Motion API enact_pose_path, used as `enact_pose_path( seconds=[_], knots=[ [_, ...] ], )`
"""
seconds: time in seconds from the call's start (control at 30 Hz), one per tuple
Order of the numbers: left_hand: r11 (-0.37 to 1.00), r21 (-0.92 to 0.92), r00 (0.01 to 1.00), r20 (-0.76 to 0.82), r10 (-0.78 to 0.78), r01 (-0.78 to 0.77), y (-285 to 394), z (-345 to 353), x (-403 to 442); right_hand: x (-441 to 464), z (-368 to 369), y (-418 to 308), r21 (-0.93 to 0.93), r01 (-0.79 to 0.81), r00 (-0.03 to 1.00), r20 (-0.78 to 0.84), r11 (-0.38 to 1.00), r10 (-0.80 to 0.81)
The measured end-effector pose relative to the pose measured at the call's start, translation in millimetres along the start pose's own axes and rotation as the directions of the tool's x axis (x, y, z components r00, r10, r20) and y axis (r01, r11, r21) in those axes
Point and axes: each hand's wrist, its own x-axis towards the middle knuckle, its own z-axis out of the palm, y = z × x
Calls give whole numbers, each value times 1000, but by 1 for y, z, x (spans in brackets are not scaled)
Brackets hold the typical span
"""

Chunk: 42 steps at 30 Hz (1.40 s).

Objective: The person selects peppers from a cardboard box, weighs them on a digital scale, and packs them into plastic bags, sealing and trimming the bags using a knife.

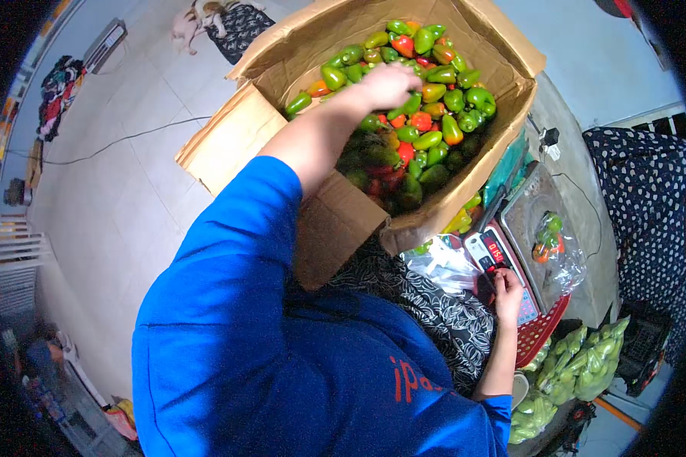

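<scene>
You've got your left hand (pixel 390 85) right inside the big brown open-topped cardboard box (pixel 503 46), down on a heap of glossy green, red and orange peppers (pixel 427 122)! The hand's blurred, so I can't tell whether those fingers are wide, narrow or wrapped around a pepper. The heap spreads across the box, shaded at the end nearest you, beneath your blue sleeve (pixel 236 221). Over to your right hand (pixel 508 295), and it's at the white electronic scale (pixel 476 245), fingers bunched narrow beside the lit red digits; whether they're pinching anything, I can't tell. On the scale's flat grey pan (pixel 530 221) sits a clear plastic bag (pixel 568 266) with a few green and orange peppers in it. A crumpled clear plastic wrapper (pixel 446 263) lies just beside the scale, a red perforated basket (pixel 541 335) near your right wrist, and bulging bags of pale green produce (pixel 579 362) beyond that.
</scene>
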Motion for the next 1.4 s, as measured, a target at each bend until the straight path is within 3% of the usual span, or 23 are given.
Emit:
enact_pose_path(
  seconds=[0.07,0.1,0.17,0.27,0.37,0.5,0.6,0.73,0.87,0.9,0.93,1.0,1.13,1.17,1.27,1.3,1.33,1.37,1.4],
  knots=[
    [997,39,983,173,60,-68,27,0,-3,1,1,0,-7,-21,1000,11,1000,21],
    [983,146,956,286,68,-113,28,4,-4,1,2,2,-14,1,1000,7,1000,-1],
    [949,282,960,272,58,-138,17,5,-10,0,3,9,-34,42,999,-5,999,-42],
    [910,382,979,179,95,-158,7,13,-10,-3,-1,14,15,-88,996,34,996,87],
    [828,497,963,192,188,-260,4,21,-13,-3,-2,4,-15,-16,1000,4,1000,16],
    [806,489,930,310,196,-333,15,20,-14,-1,-2,-5,-42,20,1000,2,999,-20],
    [814,503,956,197,218,-290,13,34,-11,-3,-2,-6,-31,-35,999,26,999,36],
    [829,492,960,215,180,-266,16,25,-8,-3,-1,-6,10,-55,998,31,998,55],
    [891,411,974,187,124,-192,5,20,-9,-3,0,4,-36,-18,1000,13,999,19],
    [888,422,974,200,106,-184,6,18,-9,-3,-4,-12,-73,75,997,-6,995,-75],
    [885,431,973,212,92,-178,6,16,-8,-3,-6,-18,-33,-124,990,61,992,126],
    [805,533,953,278,122,-259,9,22,-12,-2,-5,-23,-102,97,995,-6,990,-98],
    [827,524,940,341,13,-201,16,26,-8,2,-2,-45,-70,137,989,-46,988,-140],
    [868,475,960,281,7,-145,10,25,-4,5,-2,-49,-74,151,986,-61,986,-155],
    [987,95,954,261,-151,130,52,-42,0,17,4,-71,-51,190,975,-107,980,-195],
    [944,-274,961,252,-113,182,41,-35,6,24,10,-76,-37,202,970,-132,979,-205],
    [769,-604,971,224,-84,207,36,-37,11,32,16,-82,-24,218,963,-157,976,-219],
    [612,-769,983,121,-140,182,37,-32,12,39,23,-88,-62,150,976,-150,987,-158],
    [428,-885,980,135,-144,185,48,-46,11,47,31,-90,-79,116,987,-107,990,-124]
  ],
)
